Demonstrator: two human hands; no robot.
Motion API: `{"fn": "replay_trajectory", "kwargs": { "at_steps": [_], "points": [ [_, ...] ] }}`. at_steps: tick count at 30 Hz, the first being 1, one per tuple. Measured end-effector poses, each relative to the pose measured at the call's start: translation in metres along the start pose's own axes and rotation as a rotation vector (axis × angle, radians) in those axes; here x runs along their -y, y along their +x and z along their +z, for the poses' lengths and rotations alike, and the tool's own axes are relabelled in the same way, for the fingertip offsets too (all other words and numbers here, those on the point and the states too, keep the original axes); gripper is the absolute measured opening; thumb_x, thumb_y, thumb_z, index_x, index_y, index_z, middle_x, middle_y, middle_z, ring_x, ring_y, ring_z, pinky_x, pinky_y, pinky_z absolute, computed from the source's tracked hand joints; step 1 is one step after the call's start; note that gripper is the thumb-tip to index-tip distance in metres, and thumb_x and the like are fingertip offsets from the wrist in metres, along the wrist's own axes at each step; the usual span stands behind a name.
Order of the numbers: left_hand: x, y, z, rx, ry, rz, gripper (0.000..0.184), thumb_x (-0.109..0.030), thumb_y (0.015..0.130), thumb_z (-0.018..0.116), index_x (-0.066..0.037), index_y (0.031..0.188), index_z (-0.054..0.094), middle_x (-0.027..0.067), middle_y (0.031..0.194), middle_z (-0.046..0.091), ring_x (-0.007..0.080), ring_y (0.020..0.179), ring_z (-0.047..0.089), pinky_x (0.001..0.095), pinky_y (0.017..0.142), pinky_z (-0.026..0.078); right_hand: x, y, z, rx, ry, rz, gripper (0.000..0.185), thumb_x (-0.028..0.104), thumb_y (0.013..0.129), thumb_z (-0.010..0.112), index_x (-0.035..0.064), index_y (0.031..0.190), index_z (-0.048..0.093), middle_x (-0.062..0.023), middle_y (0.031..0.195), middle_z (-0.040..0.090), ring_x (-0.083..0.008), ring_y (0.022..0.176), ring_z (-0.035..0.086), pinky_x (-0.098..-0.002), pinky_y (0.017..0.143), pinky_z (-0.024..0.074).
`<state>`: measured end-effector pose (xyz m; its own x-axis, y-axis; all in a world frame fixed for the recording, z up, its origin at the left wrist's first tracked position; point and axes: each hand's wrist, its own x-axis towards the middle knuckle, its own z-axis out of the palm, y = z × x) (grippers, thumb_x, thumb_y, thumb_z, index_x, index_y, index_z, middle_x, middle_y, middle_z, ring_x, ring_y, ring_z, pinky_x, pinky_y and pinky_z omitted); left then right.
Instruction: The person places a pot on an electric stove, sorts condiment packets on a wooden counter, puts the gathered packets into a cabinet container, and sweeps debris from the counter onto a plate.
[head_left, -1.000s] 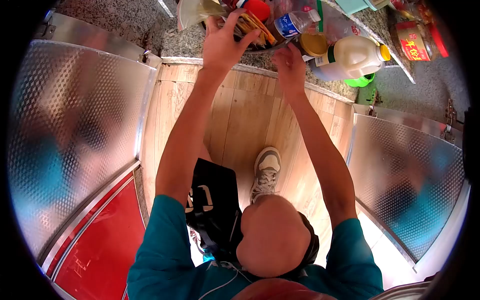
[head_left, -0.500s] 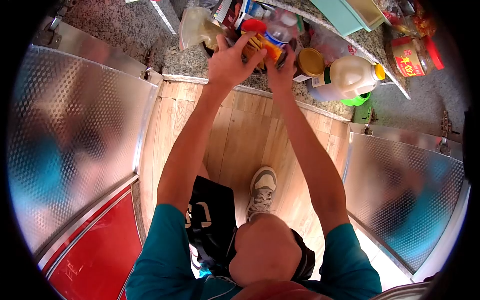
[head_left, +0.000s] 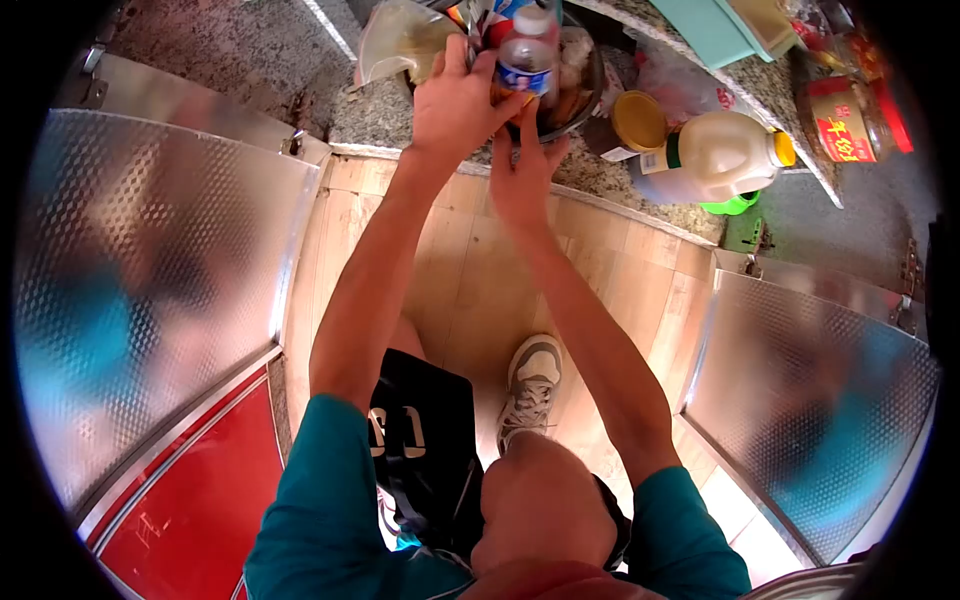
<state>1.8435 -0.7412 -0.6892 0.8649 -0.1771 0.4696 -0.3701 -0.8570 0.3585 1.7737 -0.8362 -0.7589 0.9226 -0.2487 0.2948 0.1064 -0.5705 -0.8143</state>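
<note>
My left hand (head_left: 450, 112) reaches into the cabinet with its fingers curled round a yellow-orange packet (head_left: 510, 96), of which only a sliver shows. Just behind the packet is a clear plastic bottle (head_left: 525, 62) with a blue label and a white cap. My right hand (head_left: 524, 180) is below it, fingers apart, the index fingertip near my left thumb. A round dark metal bowl (head_left: 597, 85) holding several things curves behind the bottle. To the left of my left hand is a translucent plastic bag (head_left: 392, 40).
On the speckled stone shelf (head_left: 375, 128) stand a gold-lidded jar (head_left: 638, 120) and a whitish jug (head_left: 725, 155) with a yellow cap. A red-lidded jar (head_left: 845, 125) and a teal container (head_left: 700, 30) are higher up. Open metal doors (head_left: 170, 300) flank me.
My right hand has moved left and down, off the packet's right end. The packet is now mostly hidden, and the bottle and bowl show more. The view has shifted slightly.
</note>
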Motion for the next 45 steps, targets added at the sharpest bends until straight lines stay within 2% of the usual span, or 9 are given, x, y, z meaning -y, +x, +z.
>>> {"fn": "replay_trajectory", "kwargs": {
  "at_steps": [4, 8, 10, 13, 20, 27, 30, 39, 45],
  "points": [
    [0.021, -0.001, 0.011, 0.206, 0.068, 0.028, 0.047, -0.047, 0.072, 0.069, -0.019, 0.109, 0.062, 0.0129, 0.104, 0.048, 0.0358, 0.093, 0.058, 0.0431, 0.069, 0.053, -0.009, -0.01, -0.035, 0.093, 0.165, 0.005, 0.051, 0.008, 0.087, 0.056, 0.0026, 0.136, 0.039, -0.0284, 0.122, 0.044, -0.0415, 0.115, 0.043, -0.0475, 0.096, 0.0352],
    [0.013, -0.007, 0.0, 0.194, 0.02, -0.01, 0.051, -0.049, 0.074, 0.068, -0.021, 0.115, 0.058, 0.015, 0.109, 0.046, 0.0376, 0.097, 0.056, 0.0448, 0.072, 0.052, -0.013, -0.01, -0.054, 0.051, 0.164, -0.098, 0.045, 0.003, 0.087, 0.054, 0.0018, 0.131, 0.044, -0.0214, 0.121, 0.049, -0.0343, 0.111, 0.05, -0.0427, 0.09, 0.0427],
    [0.008, -0.015, -0.008, 0.097, -0.039, -0.037, 0.056, -0.047, 0.075, 0.068, -0.023, 0.123, 0.052, 0.0182, 0.115, 0.043, 0.0403, 0.102, 0.052, 0.0463, 0.079, 0.049, -0.004, -0.009, -0.068, 0.151, 0.225, 0.08, 0.04, 0.006, 0.093, 0.05, 0.0053, 0.132, 0.042, -0.0146, 0.125, 0.047, -0.0222, 0.112, 0.052, -0.0313, 0.09, 0.0462],
    [-0.003, -0.024, -0.031, 0.049, -0.089, -0.084, 0.054, -0.039, 0.078, 0.067, -0.024, 0.127, 0.051, 0.022, 0.121, 0.04, 0.0428, 0.106, 0.048, 0.0458, 0.086, 0.045, -0.01, -0.003, -0.079, 0.124, 0.389, 0.108, 0.033, 0.006, 0.093, 0.05, 0.0014, 0.125, 0.047, -0.012, 0.114, 0.055, -0.0188, 0.102, 0.057, -0.0289, 0.084, 0.0484],
    [-0.036, -0.034, -0.078, -0.155, -0.165, -0.02, 0.034, -0.016, 0.083, 0.064, -0.003, 0.115, 0.059, 0.021, 0.117, 0.051, 0.0385, 0.109, 0.049, 0.0417, 0.091, 0.042, 0.034, 0.018, -0.142, -0.013, 0.628, 0.114, 0.018, 0.011, 0.095, 0.05, -0.0014, 0.108, 0.053, -0.0063, 0.09, 0.061, -0.0128, 0.083, 0.061, -0.0263, 0.075, 0.0501],
    [-0.079, -0.004, -0.087, -0.176, -0.516, 0.004, 0.018, -0.008, 0.086, 0.059, 0.0, 0.101, 0.063, 0.0136, 0.097, 0.063, 0.0245, 0.086, 0.062, 0.0317, 0.073, 0.05, 0.059, 0.066, -0.202, -0.213, 0.73, -0.013, 0.02, 0.019, 0.096, 0.051, -0.0006, 0.097, 0.055, -0.006, 0.08, 0.06, -0.0109, 0.068, 0.06, -0.0226, 0.056, 0.0492],
    [-0.087, 0.014, -0.078, -0.046, -1.017, -0.213, 0.02, -0.011, 0.091, 0.055, 0.003, 0.104, 0.06, 0.0098, 0.09, 0.067, 0.0127, 0.076, 0.063, 0.0258, 0.063, 0.051, 0.071, 0.082, -0.218, -0.123, 0.815, 0.184, 0.035, 0.031, 0.095, 0.051, -0.0038, 0.097, 0.059, -0.0088, 0.076, 0.062, -0.0139, 0.053, 0.059, -0.0237, 0.039, 0.0447],
    [-0.126, 0.11, -0.085, 0.142, -1.471, -0.604, 0.024, -0.019, 0.089, 0.06, 0.003, 0.1, 0.06, 0.0095, 0.082, 0.065, 0.0115, 0.061, 0.059, 0.0204, 0.045, 0.038, 0.096, 0.111, -0.206, 0.024, 0.985, 0.273, 0.038, 0.034, 0.091, 0.058, -0.0034, 0.093, 0.06, -0.0093, 0.069, 0.062, -0.0132, 0.044, 0.055, -0.0238, 0.033, 0.0394],
    [-0.133, 0.115, -0.066, -0.043, -1.523, -0.488, 0.011, -0.01, 0.084, 0.061, -0.002, 0.076, 0.061, 0.0011, 0.062, 0.055, 0.0061, 0.046, 0.042, 0.0198, 0.038, 0.026, 0.093, 0.115, -0.206, -0.062, 0.884, 0.154, 0.032, 0.029, 0.094, 0.054, -0.0029, 0.091, 0.059, -0.0079, 0.069, 0.062, -0.0118, 0.046, 0.055, -0.0227, 0.034, 0.0384]
  ]
}}
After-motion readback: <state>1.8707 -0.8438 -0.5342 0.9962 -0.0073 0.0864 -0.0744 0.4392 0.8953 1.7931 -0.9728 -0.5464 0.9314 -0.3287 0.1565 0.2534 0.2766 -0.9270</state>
